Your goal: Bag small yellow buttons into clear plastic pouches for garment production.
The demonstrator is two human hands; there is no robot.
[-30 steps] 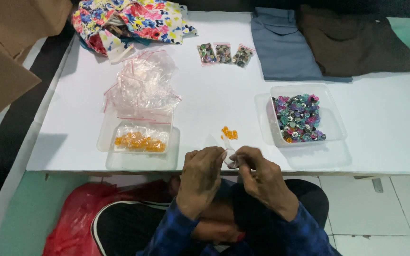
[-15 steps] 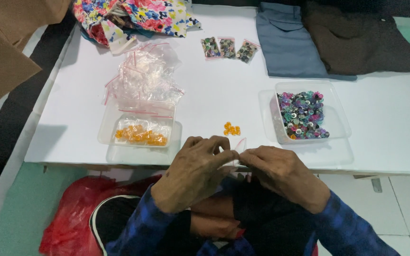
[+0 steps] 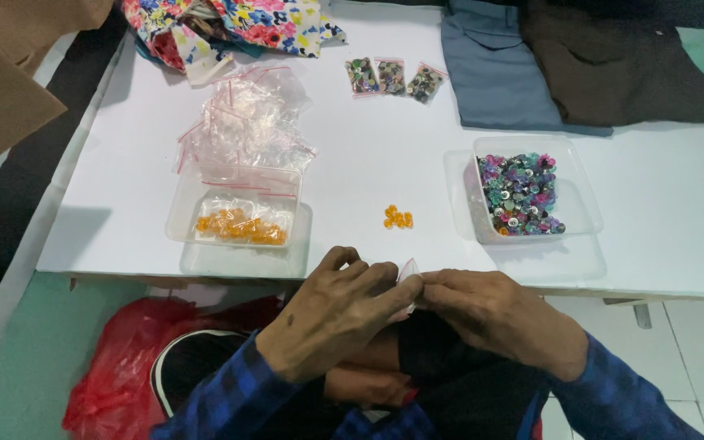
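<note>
Clear plastic, a small bag (image 3: 408, 271), is pinched between the fingertips of the left hand (image 3: 337, 308) and the right hand (image 3: 492, 308) at lower centre, just below the white table (image 3: 368, 163) edge. Both hands are closed on it. A few loose orange beads (image 3: 398, 217) are seen on the table just above the hands. At centre left, a tub (image 3: 234, 213) of orange beads sits under a heap of empty bags (image 3: 242, 126); at centre right, a tub (image 3: 523, 191) of mixed beads is seen.
</note>
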